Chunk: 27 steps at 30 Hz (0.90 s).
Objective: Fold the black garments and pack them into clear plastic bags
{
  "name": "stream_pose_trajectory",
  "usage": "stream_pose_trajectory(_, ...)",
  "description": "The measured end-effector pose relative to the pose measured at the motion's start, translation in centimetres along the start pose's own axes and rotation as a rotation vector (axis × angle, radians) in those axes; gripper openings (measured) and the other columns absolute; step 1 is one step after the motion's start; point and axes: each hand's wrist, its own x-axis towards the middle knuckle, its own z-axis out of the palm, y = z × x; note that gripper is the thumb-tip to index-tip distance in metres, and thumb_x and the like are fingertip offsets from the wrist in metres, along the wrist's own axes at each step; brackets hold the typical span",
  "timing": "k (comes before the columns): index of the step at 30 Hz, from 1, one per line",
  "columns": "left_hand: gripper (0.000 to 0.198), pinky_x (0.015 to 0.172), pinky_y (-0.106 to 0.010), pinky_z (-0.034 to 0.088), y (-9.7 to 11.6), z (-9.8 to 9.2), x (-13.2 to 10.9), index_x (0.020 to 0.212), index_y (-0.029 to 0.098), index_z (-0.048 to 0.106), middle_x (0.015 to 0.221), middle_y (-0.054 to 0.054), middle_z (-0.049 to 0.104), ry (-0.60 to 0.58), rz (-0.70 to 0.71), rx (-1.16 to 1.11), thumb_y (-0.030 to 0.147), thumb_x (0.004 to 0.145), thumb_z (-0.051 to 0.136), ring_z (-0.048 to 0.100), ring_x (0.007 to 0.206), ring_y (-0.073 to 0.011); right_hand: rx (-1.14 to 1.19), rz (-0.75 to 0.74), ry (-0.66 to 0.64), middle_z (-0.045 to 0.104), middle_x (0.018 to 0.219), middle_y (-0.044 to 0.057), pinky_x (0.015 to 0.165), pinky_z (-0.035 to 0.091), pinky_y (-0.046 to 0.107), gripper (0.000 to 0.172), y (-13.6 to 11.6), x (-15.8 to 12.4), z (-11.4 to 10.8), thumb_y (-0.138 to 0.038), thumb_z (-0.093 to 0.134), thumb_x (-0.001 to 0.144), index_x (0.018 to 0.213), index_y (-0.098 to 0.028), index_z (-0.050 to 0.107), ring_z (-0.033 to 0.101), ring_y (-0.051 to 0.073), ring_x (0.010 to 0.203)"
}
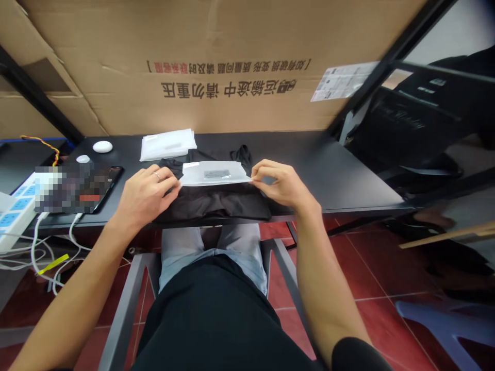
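Note:
A clear plastic bag (214, 173) lies across a folded black garment (216, 202) at the front edge of the black table (332, 170). My left hand (145, 193) rests on the garment and pinches the bag's left end, fingers closed. My right hand (278, 183) pinches the bag's right end, fingers curled together. The garment's black straps (242, 153) stick out behind the bag.
A stack of clear bags (168, 144) lies behind the garment. A phone (106, 185), a white round puck (102, 147) and a power strip (17, 206) with cables sit at the left. A big cardboard sheet (232, 62) stands behind. Black frame bars rise right.

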Motion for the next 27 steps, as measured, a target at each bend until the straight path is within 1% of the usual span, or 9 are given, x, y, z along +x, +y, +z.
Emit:
stream_pose_trajectory(2, 0.025, 0.097, -0.046, 0.059, 0.3, -0.2, 0.1, 0.118, 0.028, 0.085, 0.125, -0.008, 0.082, -0.008, -0.035, -0.069, 0.043, 0.109, 0.068, 0.075, 0.113, -0.03, 0.007, -0.005, 0.012, 0.081, 0.106, 0.008, 0.091, 0.061, 0.043, 0.021, 0.0, 0.0, 0.2, -0.03, 0.07, 0.104, 0.083, -0.027, 0.07, 0.077, 0.027, 0.095)
stream_pose_trajectory(5, 0.039, 0.099, -0.043, 0.061, 1.6, 0.0, 1.5, 0.134, 0.028, 0.083, 0.133, -0.008, 0.08, -0.013, -0.054, -0.168, 0.052, 0.105, 0.073, 0.076, 0.118, -0.0297, 0.019, -0.022, 0.054, 0.081, 0.104, 0.007, 0.091, 0.061, 0.042, 0.018, 0.0, 0.1, 0.6, -0.027, 0.073, 0.102, 0.084, -0.026, 0.071, 0.077, 0.026, 0.093)
stream_pose_trajectory(9, 0.025, 0.087, -0.041, 0.059, 3.5, 0.5, 4.0, 0.117, 0.028, 0.086, 0.125, -0.007, 0.083, -0.064, -0.053, -0.172, 0.039, 0.109, 0.065, 0.078, 0.112, -0.0292, 0.01, -0.042, 0.079, 0.081, 0.103, 0.007, 0.09, 0.061, 0.041, 0.015, -0.1, 0.2, 0.7, -0.023, 0.075, 0.101, 0.086, -0.024, 0.073, 0.078, 0.026, 0.092)
stream_pose_trajectory(12, 0.025, 0.079, -0.039, 0.055, 4.2, 0.4, 5.4, 0.108, 0.027, 0.085, 0.118, -0.007, 0.083, -0.062, -0.09, -0.168, 0.031, 0.109, 0.06, 0.077, 0.103, -0.0277, -0.016, -0.059, 0.076, 0.083, 0.109, 0.007, 0.094, 0.064, 0.042, 0.004, -1.0, 0.3, 0.2, -0.022, 0.077, 0.099, 0.096, -0.025, 0.079, 0.08, 0.027, 0.098)
stream_pose_trajectory(15, 0.021, 0.079, -0.039, 0.054, 4.4, 0.1, 6.1, 0.107, 0.026, 0.084, 0.113, -0.006, 0.081, -0.012, -0.13, -0.195, 0.032, 0.107, 0.064, 0.075, 0.094, -0.0264, -0.039, -0.102, 0.115, 0.084, 0.124, 0.008, 0.103, 0.066, 0.044, 0.019, -2.9, 0.6, 0.1, -0.022, 0.08, 0.099, 0.117, -0.027, 0.084, 0.082, 0.029, 0.111)
stream_pose_trajectory(18, 0.019, 0.081, -0.039, 0.054, 4.5, -0.1, 6.5, 0.107, 0.025, 0.083, 0.11, -0.007, 0.08, 0.024, -0.16, -0.223, 0.032, 0.106, 0.065, 0.073, 0.089, -0.0253, -0.077, -0.146, 0.151, 0.087, 0.129, 0.006, 0.109, 0.067, 0.043, 0.033, -5.0, 1.1, 1.3, -0.015, 0.068, 0.105, 0.129, -0.03, 0.084, 0.083, 0.027, 0.118)
stream_pose_trajectory(22, 0.02, 0.083, -0.039, 0.054, 4.7, -0.1, 7.3, 0.109, 0.023, 0.081, 0.116, -0.008, 0.079, 0.073, -0.176, -0.255, 0.031, 0.108, 0.063, 0.073, 0.092, -0.0252, -0.246, -0.213, -0.03, 0.082, 0.147, 0.009, 0.118, 0.064, 0.047, 0.054, -6.9, 2.8, 4.4, -0.002, 0.054, 0.105, 0.149, -0.026, 0.076, 0.077, 0.028, 0.138)
stream_pose_trajectory(25, 0.019, 0.086, -0.039, 0.055, 5.0, -0.2, 7.5, 0.11, 0.024, 0.08, 0.12, -0.009, 0.079, 0.079, -0.188, -0.28, 0.032, 0.109, 0.063, 0.074, 0.096, -0.0257, -0.412, -0.166, -0.143, 0.074, 0.157, 0.021, 0.124, 0.06, 0.051, 0.056, -7.4, 4.5, 6.3, 0.001, 0.055, 0.103, 0.156, -0.012, 0.068, 0.072, 0.034, 0.146)
stream_pose_trajectory(27, 0.018, 0.089, -0.039, 0.056, 5.1, -0.4, 7.3, 0.113, 0.025, 0.08, 0.121, -0.009, 0.079, 0.066, -0.228, -0.29, 0.038, 0.108, 0.069, 0.075, 0.101, -0.0275, -0.508, -0.084, -0.245, 0.075, 0.152, 0.027, 0.12, 0.061, 0.05, 0.052, -7.5, 5.4, 6.9, 0.003, 0.056, 0.1, 0.15, -0.004, 0.069, 0.075, 0.037, 0.14)
